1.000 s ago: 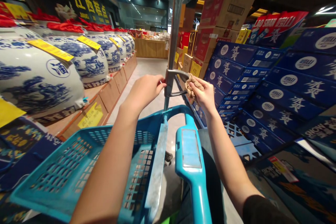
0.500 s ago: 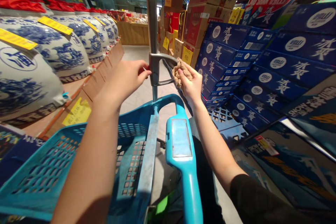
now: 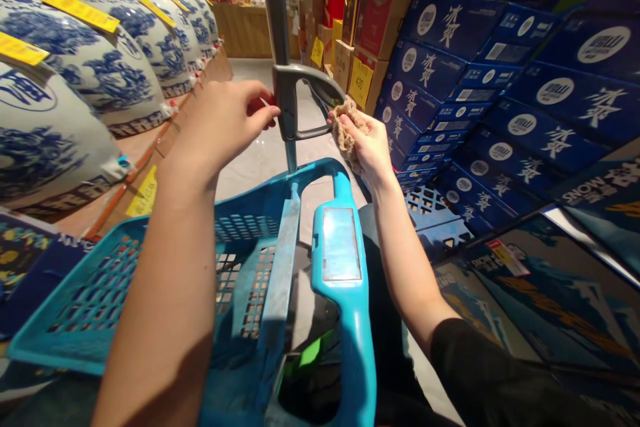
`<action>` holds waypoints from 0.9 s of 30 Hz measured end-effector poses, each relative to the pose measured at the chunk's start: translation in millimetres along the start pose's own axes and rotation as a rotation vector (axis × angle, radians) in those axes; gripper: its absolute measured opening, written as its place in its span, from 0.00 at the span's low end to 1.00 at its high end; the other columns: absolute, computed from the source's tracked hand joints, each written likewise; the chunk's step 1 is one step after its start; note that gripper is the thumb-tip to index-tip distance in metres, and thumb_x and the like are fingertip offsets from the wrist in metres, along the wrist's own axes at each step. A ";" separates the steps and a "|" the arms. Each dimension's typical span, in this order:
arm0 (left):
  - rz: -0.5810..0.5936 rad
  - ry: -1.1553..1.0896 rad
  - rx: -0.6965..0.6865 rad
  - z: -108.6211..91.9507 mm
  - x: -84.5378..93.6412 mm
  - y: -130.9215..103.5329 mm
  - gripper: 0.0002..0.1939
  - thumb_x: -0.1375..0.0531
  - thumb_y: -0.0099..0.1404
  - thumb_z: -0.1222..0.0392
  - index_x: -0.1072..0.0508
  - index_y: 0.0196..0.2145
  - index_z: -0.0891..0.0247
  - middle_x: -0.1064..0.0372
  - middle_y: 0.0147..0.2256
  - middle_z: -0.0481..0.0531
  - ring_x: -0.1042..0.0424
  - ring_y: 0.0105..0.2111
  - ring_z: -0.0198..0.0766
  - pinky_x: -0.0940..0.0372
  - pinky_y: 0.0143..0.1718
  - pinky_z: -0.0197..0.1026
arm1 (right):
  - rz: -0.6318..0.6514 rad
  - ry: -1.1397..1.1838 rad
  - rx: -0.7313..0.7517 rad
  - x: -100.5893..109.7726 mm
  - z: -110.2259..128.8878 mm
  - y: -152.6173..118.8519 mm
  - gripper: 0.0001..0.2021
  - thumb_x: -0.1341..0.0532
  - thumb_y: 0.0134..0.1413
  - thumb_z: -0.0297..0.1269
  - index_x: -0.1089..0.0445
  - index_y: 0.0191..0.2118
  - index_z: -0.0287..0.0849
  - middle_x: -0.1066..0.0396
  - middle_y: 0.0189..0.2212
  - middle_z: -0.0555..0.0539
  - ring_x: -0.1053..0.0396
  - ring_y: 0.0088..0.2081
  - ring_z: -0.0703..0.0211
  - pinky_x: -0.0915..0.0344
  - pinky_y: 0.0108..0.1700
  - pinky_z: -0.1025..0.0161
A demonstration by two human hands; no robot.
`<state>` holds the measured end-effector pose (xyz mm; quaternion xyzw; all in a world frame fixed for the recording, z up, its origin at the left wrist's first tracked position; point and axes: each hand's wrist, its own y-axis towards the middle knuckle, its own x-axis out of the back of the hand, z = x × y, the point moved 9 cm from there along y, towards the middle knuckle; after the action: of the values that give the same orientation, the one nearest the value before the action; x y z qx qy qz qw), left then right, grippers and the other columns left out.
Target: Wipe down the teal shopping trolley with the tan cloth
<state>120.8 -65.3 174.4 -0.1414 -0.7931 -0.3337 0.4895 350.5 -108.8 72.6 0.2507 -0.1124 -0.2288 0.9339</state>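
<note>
My right hand (image 3: 373, 143) is closed around a crumpled tan cloth (image 3: 345, 137) and presses it to the right side of a grey loop handle (image 3: 320, 80). The handle is fixed to an upright metal pole (image 3: 277, 7). My left hand (image 3: 233, 113) has its fingers curled at the left edge of the handle's mount, thumb and fingertips against it; part of the fingers is hidden. Below both hands is a turquoise shopping cart with a perforated basket (image 3: 95, 300) and a thick push bar (image 3: 357, 347) bearing a clear panel (image 3: 341, 243).
Blue-and-white jars (image 3: 125, 73) with red covers line a ledge on the left. Stacked blue cartons (image 3: 440, 67) stand at the right, with brown boxes (image 3: 385, 13) behind. Dark cartons (image 3: 540, 287) lie at lower right. A tiled floor (image 3: 250, 90) runs ahead.
The view has tilted slightly downward. My right hand and the cloth have slid a little lower on the handle's right side. The left hand stays at the mount.
</note>
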 end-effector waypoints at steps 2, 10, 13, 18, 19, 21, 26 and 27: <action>-0.007 0.006 0.003 -0.1 1.3 -0.2 0.15 0.41 0.79 0.51 0.20 0.51 0.63 0.14 0.46 0.53 0.20 0.49 0.45 0.30 0.55 0.42 | -0.002 -0.002 -0.007 0.1 -0.6 -1.1 0.40 0.36 0.62 0.74 0.21 0.61 0.41 0.17 0.55 0.39 0.18 0.58 0.46 0.19 0.59 0.51; 0.001 0.039 -0.003 -7.2 7.0 -3.4 0.15 0.41 0.77 0.55 0.19 0.51 0.65 0.15 0.47 0.57 0.22 0.45 0.40 0.33 0.54 0.40 | -0.043 -0.057 -0.067 -12.3 -16.3 -8.0 0.40 0.45 0.69 0.75 0.21 0.55 0.39 0.16 0.49 0.38 0.17 0.48 0.52 0.20 0.51 0.57; 0.003 -0.015 -0.022 -5.7 5.8 -4.5 0.16 0.43 0.76 0.50 0.19 0.50 0.59 0.15 0.46 0.53 0.22 0.46 0.45 0.33 0.56 0.45 | 0.020 -0.310 -0.117 -21.7 -1.1 -19.0 0.29 0.45 0.77 0.62 0.20 0.46 0.39 0.16 0.41 0.40 0.18 0.45 0.51 0.23 0.49 0.58; -0.020 -0.072 -0.068 0.8 3.8 -0.7 0.16 0.44 0.73 0.45 0.19 0.48 0.50 0.16 0.42 0.51 0.20 0.45 0.49 0.31 0.53 0.49 | 0.329 -0.859 -0.086 -61.6 45.8 -40.4 0.14 0.41 0.77 0.44 0.20 0.49 0.43 0.16 0.50 0.39 0.19 0.53 0.43 0.27 0.55 0.55; -0.023 -0.059 -0.076 1.3 3.6 0.2 0.18 0.44 0.72 0.45 0.18 0.48 0.54 0.16 0.42 0.52 0.20 0.44 0.48 0.32 0.52 0.48 | 0.362 -0.907 -0.062 -67.5 53.9 -43.1 0.14 0.42 0.76 0.43 0.20 0.52 0.43 0.17 0.52 0.39 0.20 0.56 0.41 0.27 0.56 0.54; -0.028 -0.037 -0.088 1.5 3.8 1.5 0.22 0.43 0.72 0.46 0.18 0.50 0.61 0.16 0.42 0.55 0.20 0.43 0.45 0.33 0.49 0.45 | 0.387 -0.947 -0.030 -73.7 65.0 -46.8 0.14 0.43 0.76 0.40 0.21 0.54 0.45 0.17 0.54 0.40 0.21 0.57 0.40 0.27 0.56 0.54; -0.033 -0.053 -0.091 1.6 4.1 1.2 0.22 0.43 0.74 0.49 0.17 0.53 0.65 0.16 0.42 0.56 0.21 0.42 0.39 0.35 0.46 0.39 | 0.304 -0.880 0.130 -75.3 83.1 -49.3 0.17 0.43 0.77 0.42 0.27 0.63 0.44 0.19 0.56 0.41 0.22 0.60 0.43 0.27 0.60 0.54; -0.031 -0.051 -0.087 1.9 3.9 1.1 0.22 0.43 0.75 0.49 0.17 0.54 0.65 0.16 0.42 0.56 0.21 0.42 0.39 0.36 0.46 0.38 | 0.242 -0.855 0.185 -73.0 87.9 -48.3 0.20 0.45 0.78 0.43 0.31 0.67 0.44 0.21 0.59 0.40 0.24 0.62 0.43 0.27 0.62 0.53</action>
<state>118.2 -63.6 177.7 -0.1586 -0.7922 -0.3718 0.4571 240.5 -147.4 115.2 0.2010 -0.5363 -0.1898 0.7975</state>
